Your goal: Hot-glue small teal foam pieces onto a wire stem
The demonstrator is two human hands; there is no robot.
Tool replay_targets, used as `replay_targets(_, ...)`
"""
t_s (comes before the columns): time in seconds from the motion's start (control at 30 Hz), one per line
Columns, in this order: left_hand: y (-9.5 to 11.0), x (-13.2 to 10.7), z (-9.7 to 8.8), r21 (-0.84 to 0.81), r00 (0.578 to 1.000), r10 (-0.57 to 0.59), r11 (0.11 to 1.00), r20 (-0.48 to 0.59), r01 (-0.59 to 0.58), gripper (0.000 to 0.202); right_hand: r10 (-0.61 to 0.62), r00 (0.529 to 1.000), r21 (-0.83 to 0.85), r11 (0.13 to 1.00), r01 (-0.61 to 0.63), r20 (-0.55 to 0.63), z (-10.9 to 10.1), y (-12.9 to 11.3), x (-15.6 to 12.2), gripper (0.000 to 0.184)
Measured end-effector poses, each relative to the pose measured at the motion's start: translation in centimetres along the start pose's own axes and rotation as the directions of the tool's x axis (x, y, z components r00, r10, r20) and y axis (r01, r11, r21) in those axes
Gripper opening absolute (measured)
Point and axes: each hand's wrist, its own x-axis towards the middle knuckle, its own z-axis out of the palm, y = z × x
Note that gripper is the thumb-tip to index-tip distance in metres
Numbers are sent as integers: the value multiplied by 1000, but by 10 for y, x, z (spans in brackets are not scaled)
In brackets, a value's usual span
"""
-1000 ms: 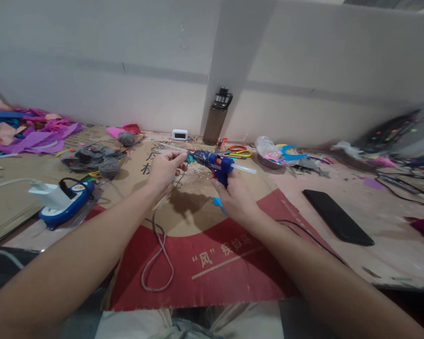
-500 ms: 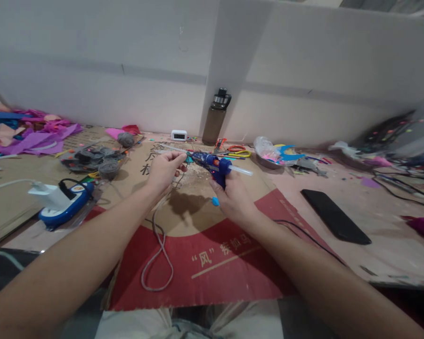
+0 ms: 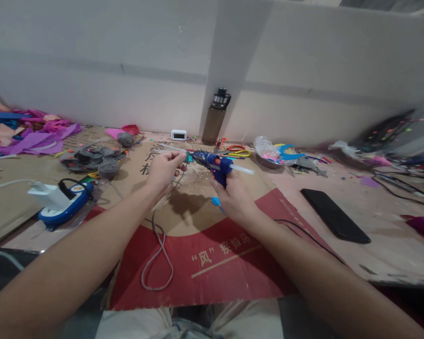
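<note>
My right hand [image 3: 235,195] is wrapped round the handle of a blue hot glue gun [image 3: 214,164], which has a clear glue stick [image 3: 243,169] poking out of its back end. The gun's nozzle points left, close to my left fingertips. Thumb and forefinger of my left hand [image 3: 165,170] pinch a small teal piece [image 3: 189,157] whose kind I cannot make out. Grey yarn [image 3: 154,221] hangs below that hand and lies in a loop on the red and brown cardboard [image 3: 233,278].
A bottle [image 3: 215,120] and a small white digital clock [image 3: 178,135] stand at the back. Yellow-handled scissors [image 3: 240,151] and a bowl [image 3: 268,162] of scraps lie beyond my right hand. A black phone [image 3: 334,215] is on the right, a blue power strip [image 3: 66,207] on the left.
The glue gun has shifted very slightly to the right, its nozzle a little farther from my left fingertips. More of the teal piece shows. My left hand has hardly moved.
</note>
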Motion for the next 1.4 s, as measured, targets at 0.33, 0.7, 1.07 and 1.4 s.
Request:
replay_targets(0.33,0,0,0,9,1000,-2,1000,6,2,15,-11,1000,5,1000,11,4,0,0,0,36)
replay_targets(0.7,-2,2,-2,18,1000,-17,1000,14,17,17,-5,1000,-21,1000,5,0,-2,-1,0,37)
replay_targets(1.07,-6,4,-4,130,996,62,989,57,-69,21,-28,1000,-13,1000,28,2,1,1,-1,34)
replay_targets(1.4,-6,4,-5,149,997,51,987,59,-59,21,31,1000,70,997,-31,0,-2,7,3,31)
